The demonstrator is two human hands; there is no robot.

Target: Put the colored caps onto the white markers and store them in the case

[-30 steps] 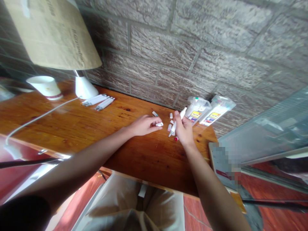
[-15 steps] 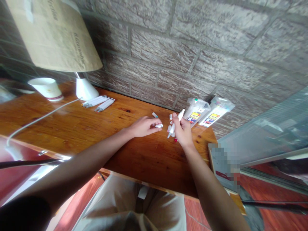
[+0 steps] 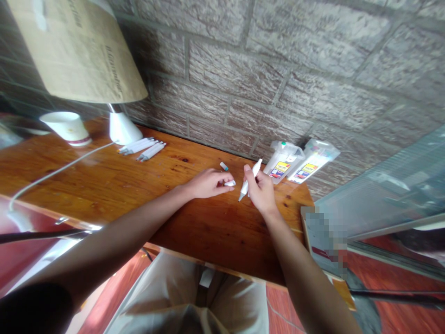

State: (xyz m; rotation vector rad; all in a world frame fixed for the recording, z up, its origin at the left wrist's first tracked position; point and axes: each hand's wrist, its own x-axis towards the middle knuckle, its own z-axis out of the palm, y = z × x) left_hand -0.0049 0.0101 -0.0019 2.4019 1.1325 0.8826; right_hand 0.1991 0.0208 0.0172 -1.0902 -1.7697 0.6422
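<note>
Between the fingers and thumb of my left hand (image 3: 210, 183) is a small white marker cap (image 3: 230, 183). My right hand (image 3: 262, 190) grips a white marker (image 3: 254, 172), held slanted with its grey tip end (image 3: 240, 196) pointing down and left, a little apart from the cap. Just beyond my left hand a loose cap with a teal band (image 3: 224, 166) lies on the wooden table (image 3: 208, 227). My right hand hides most of the other loose caps beside it.
Two clear plastic marker cases (image 3: 285, 162) with yellow labels stand by the brick wall (image 3: 222, 83). Several uncapped markers (image 3: 142, 147) lie near the lamp base (image 3: 122, 127). A paper cup (image 3: 67, 128) is at the left, and a white cord (image 3: 66, 166) crosses the table.
My right hand has shifted slightly left with the marker, bringing its tip nearer the cap and covering the loose caps behind. My left hand has stayed in place.
</note>
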